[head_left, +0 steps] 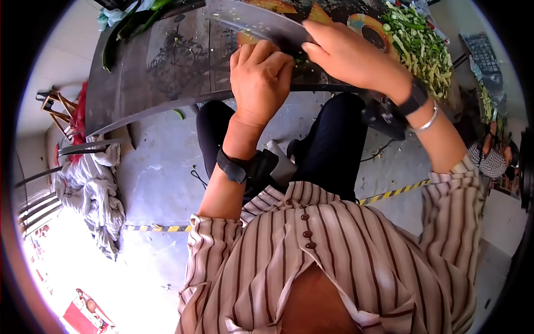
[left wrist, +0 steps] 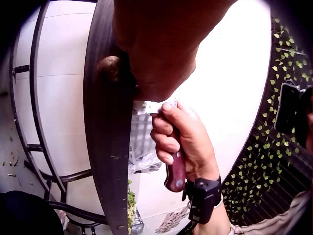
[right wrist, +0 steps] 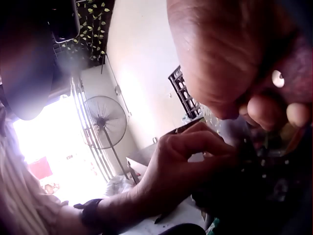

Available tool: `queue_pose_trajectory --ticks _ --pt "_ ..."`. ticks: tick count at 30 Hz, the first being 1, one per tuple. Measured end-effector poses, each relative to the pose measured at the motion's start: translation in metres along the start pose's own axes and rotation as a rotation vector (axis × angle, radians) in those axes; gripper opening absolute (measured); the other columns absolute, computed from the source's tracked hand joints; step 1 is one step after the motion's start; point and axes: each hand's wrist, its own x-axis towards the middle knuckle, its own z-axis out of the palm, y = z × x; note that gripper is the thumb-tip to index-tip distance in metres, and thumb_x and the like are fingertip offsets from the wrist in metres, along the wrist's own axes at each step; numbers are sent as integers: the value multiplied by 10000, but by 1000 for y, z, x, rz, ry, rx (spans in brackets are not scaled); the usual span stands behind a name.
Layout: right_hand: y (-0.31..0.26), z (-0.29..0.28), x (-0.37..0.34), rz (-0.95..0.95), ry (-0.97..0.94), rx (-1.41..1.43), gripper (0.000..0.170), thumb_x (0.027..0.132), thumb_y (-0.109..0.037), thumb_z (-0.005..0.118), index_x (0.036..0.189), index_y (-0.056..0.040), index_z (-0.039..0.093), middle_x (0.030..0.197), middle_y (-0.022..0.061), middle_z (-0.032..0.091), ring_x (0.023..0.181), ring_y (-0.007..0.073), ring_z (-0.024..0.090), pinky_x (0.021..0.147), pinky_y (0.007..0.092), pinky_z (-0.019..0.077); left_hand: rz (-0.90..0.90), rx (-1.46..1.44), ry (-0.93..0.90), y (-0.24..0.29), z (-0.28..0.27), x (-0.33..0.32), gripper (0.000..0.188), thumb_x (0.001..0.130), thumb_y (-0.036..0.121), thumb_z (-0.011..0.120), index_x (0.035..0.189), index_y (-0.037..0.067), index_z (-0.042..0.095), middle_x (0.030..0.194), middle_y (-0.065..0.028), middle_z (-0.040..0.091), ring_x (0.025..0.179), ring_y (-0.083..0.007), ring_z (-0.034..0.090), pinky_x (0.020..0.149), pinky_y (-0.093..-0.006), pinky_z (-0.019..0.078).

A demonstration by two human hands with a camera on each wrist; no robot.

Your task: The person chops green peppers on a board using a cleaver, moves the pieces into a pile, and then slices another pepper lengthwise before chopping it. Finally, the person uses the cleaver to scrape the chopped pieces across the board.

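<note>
Your right hand (head_left: pixel 346 54) grips the knife (head_left: pixel 261 24) over the table (head_left: pixel 133 67), its broad blade (head_left: pixel 239 15) probably stiff and weighty, best held by the handle (left wrist: pixel 176 172), while I cannot tell whether your curled left hand (head_left: pixel 260 79) beside it pinches anything.

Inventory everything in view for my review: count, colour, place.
table: one, dark, upper middle of head view
knife: one, grey with dark red handle, over table
chopped vegetables: one pile, green and pale, table's right end
long vegetables: several, green, table's left end
cloth: one heap, pale grey, head view's left
fan: one, grey, right wrist view's left
tape: two stretches, yellow-black, floor
shirt: one, cream with brown stripes, worn
right grip: one, around handle
left grip: one, curled beside knife
</note>
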Motion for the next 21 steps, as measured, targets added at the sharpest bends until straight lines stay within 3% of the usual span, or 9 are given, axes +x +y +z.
queue_pose_trajectory --ticks 2,6,9,10,12,13,18,21 --pt "5 6 12 -87 119 11 219 910 -158 551 907 36 450 743 250 516 704 420 521 623 460 395 4 -2 2 -2 -2 1 63 697 99 700 709 135 649 773 3 554 780 -234 542 782 -359 423" --pt "10 4 14 13 68 98 230 915 -164 540 886 32 422 663 227 504 596 391 480 563 433 388 11 -9 28 -3 -1 0 77 690 102 710 724 133 649 777 3 554 787 -236 543 773 -361 429" --pt "9 -5 1 46 145 92 251 925 -185 547 874 34 435 637 200 483 547 341 446 539 404 380 13 -2 17 -6 0 0 94 683 107 723 734 132 649 787 3 558 792 -238 544 766 -361 433" --pt "-2 -12 -4 49 142 96 251 925 -185 547 874 34 435 637 200 483 547 341 446 539 404 380 10 8 3 -6 -1 0 103 679 110 730 739 131 648 796 3 564 797 -239 545 762 -360 435" --pt "-17 -25 -13 159 35 80 241 888 -162 530 833 68 481 707 291 540 694 465 548 601 469 441 6 18 -10 -4 -2 -1 108 677 114 736 740 131 650 806 5 569 805 -241 547 756 -358 435" --pt "-13 -22 -18 83 32 65 232 894 -160 527 853 64 482 727 289 545 716 466 546 624 471 444 9 10 -3 -4 -2 0 105 677 107 743 746 130 667 805 4 580 809 -241 552 745 -351 445" --pt "-17 -20 -26 71 -38 71 214 901 -146 516 880 64 479 784 276 555 765 451 550 659 462 446 14 -1 16 -5 0 -1 103 684 119 736 742 132 652 799 7 560 810 -238 545 750 -353 432" --pt "-11 -14 -27 22 -2 75 237 926 -171 553 903 46 460 674 235 510 628 391 500 606 443 390 19 -5 16 -4 0 -1 100 687 119 734 742 133 652 800 9 560 815 -236 545 744 -354 430"
